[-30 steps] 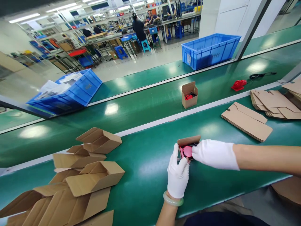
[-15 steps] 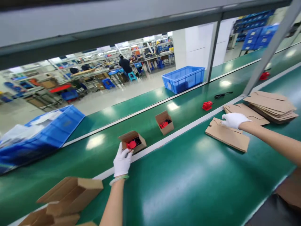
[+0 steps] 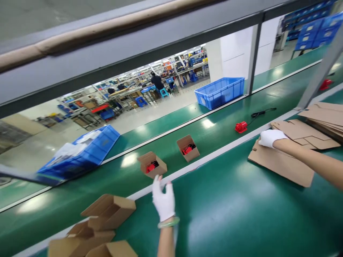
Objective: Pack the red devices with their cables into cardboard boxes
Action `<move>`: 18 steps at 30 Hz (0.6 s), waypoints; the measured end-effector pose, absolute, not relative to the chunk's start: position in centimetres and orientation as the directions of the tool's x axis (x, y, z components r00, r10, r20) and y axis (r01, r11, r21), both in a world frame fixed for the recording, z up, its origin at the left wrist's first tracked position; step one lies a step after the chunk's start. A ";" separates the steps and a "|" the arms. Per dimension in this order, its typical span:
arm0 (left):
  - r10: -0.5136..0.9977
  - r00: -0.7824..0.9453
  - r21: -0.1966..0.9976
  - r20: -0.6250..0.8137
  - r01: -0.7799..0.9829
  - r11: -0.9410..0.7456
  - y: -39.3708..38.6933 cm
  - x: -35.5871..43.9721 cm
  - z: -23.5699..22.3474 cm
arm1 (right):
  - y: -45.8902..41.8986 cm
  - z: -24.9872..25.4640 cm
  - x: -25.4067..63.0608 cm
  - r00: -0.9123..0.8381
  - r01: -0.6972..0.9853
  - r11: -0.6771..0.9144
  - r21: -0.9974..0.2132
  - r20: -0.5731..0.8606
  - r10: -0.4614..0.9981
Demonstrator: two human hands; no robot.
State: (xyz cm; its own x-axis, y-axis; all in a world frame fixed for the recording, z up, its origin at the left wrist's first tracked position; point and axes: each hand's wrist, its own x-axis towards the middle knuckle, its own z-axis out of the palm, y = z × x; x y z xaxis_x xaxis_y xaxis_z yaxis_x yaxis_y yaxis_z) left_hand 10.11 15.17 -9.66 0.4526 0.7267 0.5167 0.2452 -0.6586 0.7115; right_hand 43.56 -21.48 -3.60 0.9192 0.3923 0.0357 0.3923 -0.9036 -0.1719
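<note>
My left hand (image 3: 163, 200), in a white glove with a pale green bangle at the wrist, hangs open just short of a small open carton (image 3: 152, 164) holding a red part, and does not touch it. That carton sits on the green conveyor belt (image 3: 112, 178). A second open carton (image 3: 188, 147) with a red part stands further right on the belt. My right hand (image 3: 270, 137), also gloved, rests with curled fingers on a flat cardboard blank (image 3: 281, 162) at the right.
Several folded empty cartons (image 3: 107, 214) lie at the lower left. A stack of flat blanks (image 3: 325, 117) lies far right. A loose red part (image 3: 240, 127) with a black cable lies on the belt. Blue crates (image 3: 219, 92) stand beyond, and people work at distant benches.
My left hand let go of the carton with the red part on the belt and drew back, open. My right hand stays on the flat blanks. The view swung slightly.
</note>
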 end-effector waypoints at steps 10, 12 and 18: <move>0.132 0.989 0.995 0.069 -0.059 -0.078 -3.4 12.9 -5.2 | -13.6 1.6 30.9 0.750 0.660 -0.710 -0.248 0.153 0.643; 0.102 0.992 0.994 0.077 -0.084 0.072 -3.1 12.6 -4.6 | -13.3 1.8 29.8 0.695 0.704 -0.585 -0.403 0.219 0.685; 0.167 0.974 0.937 0.153 -0.197 0.290 1.1 12.1 -1.6 | -14.5 2.9 28.8 0.692 0.496 -0.311 -0.811 0.152 0.705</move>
State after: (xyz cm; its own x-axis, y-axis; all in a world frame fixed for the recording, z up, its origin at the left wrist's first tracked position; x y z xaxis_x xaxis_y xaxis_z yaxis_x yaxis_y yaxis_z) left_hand 12.07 1.06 -1.58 0.9740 0.1671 0.1532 -0.1970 0.2898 0.9366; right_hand 28.79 -14.49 2.86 0.6922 0.7054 0.1524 0.4957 -0.3112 -0.8108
